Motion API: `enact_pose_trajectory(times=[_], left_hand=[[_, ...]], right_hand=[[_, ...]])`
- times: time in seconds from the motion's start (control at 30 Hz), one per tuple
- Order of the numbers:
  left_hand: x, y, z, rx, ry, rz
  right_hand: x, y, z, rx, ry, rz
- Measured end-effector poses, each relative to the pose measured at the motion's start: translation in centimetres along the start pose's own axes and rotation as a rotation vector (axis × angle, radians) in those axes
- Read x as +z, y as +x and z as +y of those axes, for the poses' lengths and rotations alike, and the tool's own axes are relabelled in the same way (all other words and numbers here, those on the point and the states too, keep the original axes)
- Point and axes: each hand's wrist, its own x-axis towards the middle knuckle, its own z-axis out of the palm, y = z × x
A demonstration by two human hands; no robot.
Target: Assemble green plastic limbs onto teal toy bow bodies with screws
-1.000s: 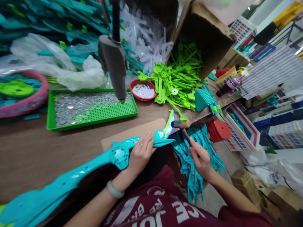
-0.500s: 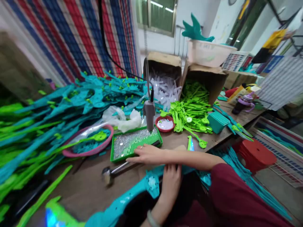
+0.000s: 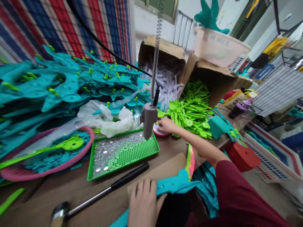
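Observation:
My left hand (image 3: 143, 205) lies flat, fingers spread, on a long teal plastic part (image 3: 172, 186) at the table's front edge, over a cardboard sheet (image 3: 165, 168). My right hand (image 3: 166, 124) reaches forward to a small red bowl (image 3: 158, 130) of white pieces, fingers curled at its rim; whatever they pinch is hidden. A grey hanging power tool (image 3: 149, 121) dangles just left of that hand, above a green tray (image 3: 123, 151) of small silver discs. A hammer (image 3: 99, 194) with a black handle lies on the table left of my left hand.
A heap of teal parts (image 3: 59, 85) fills the left. A pink basket (image 3: 47, 157) holds a green piece. Lime green parts (image 3: 191, 110) spill from a cardboard box (image 3: 213, 77); another box (image 3: 163, 60) holds white pieces. A red stool (image 3: 243, 156) stands at right.
My right hand moved from the front of the green tray to the red bowl. The hammer now lies closer. My left hand slid along the teal part; the view shifted.

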Motion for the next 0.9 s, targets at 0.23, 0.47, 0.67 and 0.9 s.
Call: enact_pose_trajectory(times=[0.23,0.47,0.67,0.9], left_hand=[[0.4,-1.0,0.3,-0.08,0.027,0.09],[0.2,-0.7,0.7,-0.06,-0.051,0.172],[-0.2,-0.3,1.3,-0.109,-0.15,0.144],[-0.5,-0.1,1.3,-0.141,-0.158,0.115]], right_hand=[[0.5,0.5,-0.4,0.03,0.105,0.04],[-1.1,-1.9,0.5,0.002,0.28,0.173],[-0.6,-12.5,-0.3,-0.32,0.459,0.204],[2.0,-22.6,-2.1,-0.639,0.09,0.089]])
